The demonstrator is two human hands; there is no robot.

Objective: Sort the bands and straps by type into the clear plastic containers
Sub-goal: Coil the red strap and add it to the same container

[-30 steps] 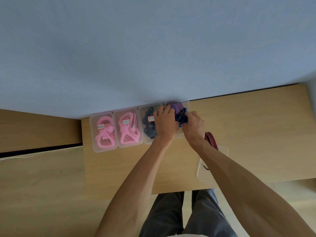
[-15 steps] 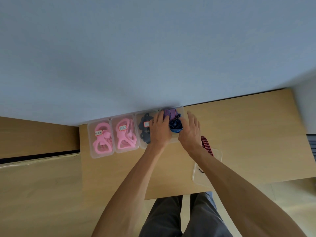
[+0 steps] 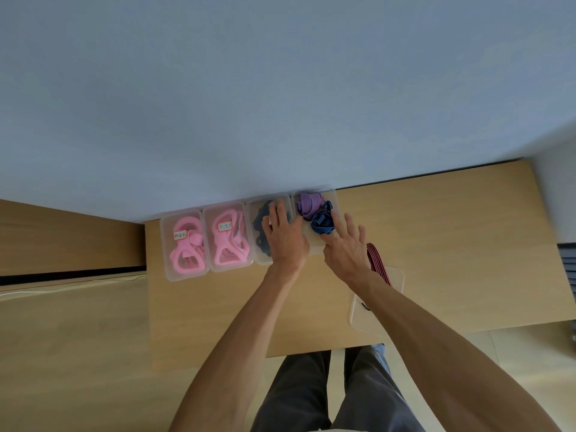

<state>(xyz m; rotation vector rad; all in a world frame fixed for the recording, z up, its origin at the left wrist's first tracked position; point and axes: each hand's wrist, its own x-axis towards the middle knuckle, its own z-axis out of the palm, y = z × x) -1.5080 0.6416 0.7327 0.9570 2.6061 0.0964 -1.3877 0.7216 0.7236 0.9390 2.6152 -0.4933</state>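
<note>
Nearest, at the wooden table's (image 3: 218,307) front right edge, a clear plastic tray (image 3: 393,302) carries a red-and-black striped strap (image 3: 377,264). Beyond, the left hand (image 3: 285,235) and right hand (image 3: 344,244), fingers spread and holding nothing, lie over the two right-hand clear plastic containers (image 3: 311,244) at the back edge; the rightmost holds purple and blue striped straps (image 3: 314,212).

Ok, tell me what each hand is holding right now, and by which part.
Nothing is held. The left hand lies flat with straight fingers over the container of dark bands; the right hand is spread open beside the blue striped strap.
</note>
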